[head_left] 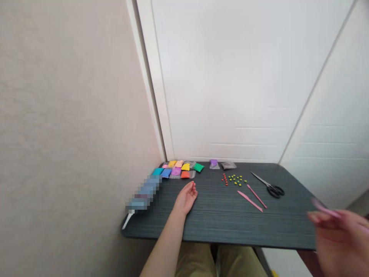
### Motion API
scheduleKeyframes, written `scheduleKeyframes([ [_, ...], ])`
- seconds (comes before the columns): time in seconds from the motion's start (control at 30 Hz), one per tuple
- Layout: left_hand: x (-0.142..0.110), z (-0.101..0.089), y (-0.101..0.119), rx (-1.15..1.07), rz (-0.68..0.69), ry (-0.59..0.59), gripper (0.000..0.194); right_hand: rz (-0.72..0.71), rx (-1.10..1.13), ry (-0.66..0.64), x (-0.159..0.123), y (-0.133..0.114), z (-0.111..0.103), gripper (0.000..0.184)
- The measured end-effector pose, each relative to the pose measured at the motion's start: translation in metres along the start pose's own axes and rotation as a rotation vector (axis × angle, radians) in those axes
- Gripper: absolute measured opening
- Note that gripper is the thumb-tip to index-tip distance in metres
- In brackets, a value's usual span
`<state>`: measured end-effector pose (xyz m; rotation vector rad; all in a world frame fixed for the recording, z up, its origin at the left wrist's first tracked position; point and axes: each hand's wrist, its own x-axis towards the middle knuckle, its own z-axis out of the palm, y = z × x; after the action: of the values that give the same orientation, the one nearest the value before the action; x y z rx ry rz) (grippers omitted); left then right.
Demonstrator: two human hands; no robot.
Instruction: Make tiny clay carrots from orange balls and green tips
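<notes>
My left hand (186, 198) rests on the dark table (219, 219), fingers loosely apart and holding nothing, just in front of several coloured clay packets (178, 169). My right hand (341, 234) is at the lower right off the table's corner, smeared by motion, and seems to grip a thin pink tool (324, 209). Small red and yellow clay balls (234, 179) lie in the table's middle. Two pink modelling tools (252, 198) lie beside them, and black scissors (269, 186) to their right.
A purple packet (213, 164) and a grey packet (228, 166) lie at the back edge. A blurred-out object (145, 194) sits at the table's left end with a white stick (127, 221) by it. Walls stand close on the left and behind.
</notes>
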<state>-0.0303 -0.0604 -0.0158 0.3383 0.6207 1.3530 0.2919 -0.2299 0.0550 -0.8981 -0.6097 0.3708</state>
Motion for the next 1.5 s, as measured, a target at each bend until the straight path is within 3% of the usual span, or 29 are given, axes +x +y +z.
scheduleKeyframes([
  [0.1,0.001,-0.001,0.0,0.005,0.008,-0.011,0.012,0.377,-0.144,-0.319,-0.023,0.042,0.029,0.021],
  [0.13,0.003,-0.002,0.0,0.007,0.006,-0.015,0.012,0.428,-0.181,-0.374,-0.029,0.059,0.038,0.023],
  [0.23,0.005,-0.005,-0.001,0.015,-0.002,-0.024,0.012,0.475,-0.248,-0.456,-0.042,0.099,0.057,0.029],
  [0.33,0.004,-0.005,-0.001,0.02,0.006,-0.01,0.013,0.462,-0.297,-0.511,-0.051,0.115,0.064,0.03],
  [0.7,0.006,-0.001,0.001,0.045,0.001,0.016,0.014,0.394,-0.425,-0.602,-0.053,0.119,0.066,0.031],
  [1.07,0.008,-0.002,-0.001,0.049,-0.011,0.037,0.015,0.387,-0.467,-0.609,-0.055,0.112,0.067,0.033],
  [1.5,0.009,-0.002,-0.002,0.08,0.001,0.048,0.017,0.407,-0.446,-0.629,-0.056,0.122,0.065,0.032],
])
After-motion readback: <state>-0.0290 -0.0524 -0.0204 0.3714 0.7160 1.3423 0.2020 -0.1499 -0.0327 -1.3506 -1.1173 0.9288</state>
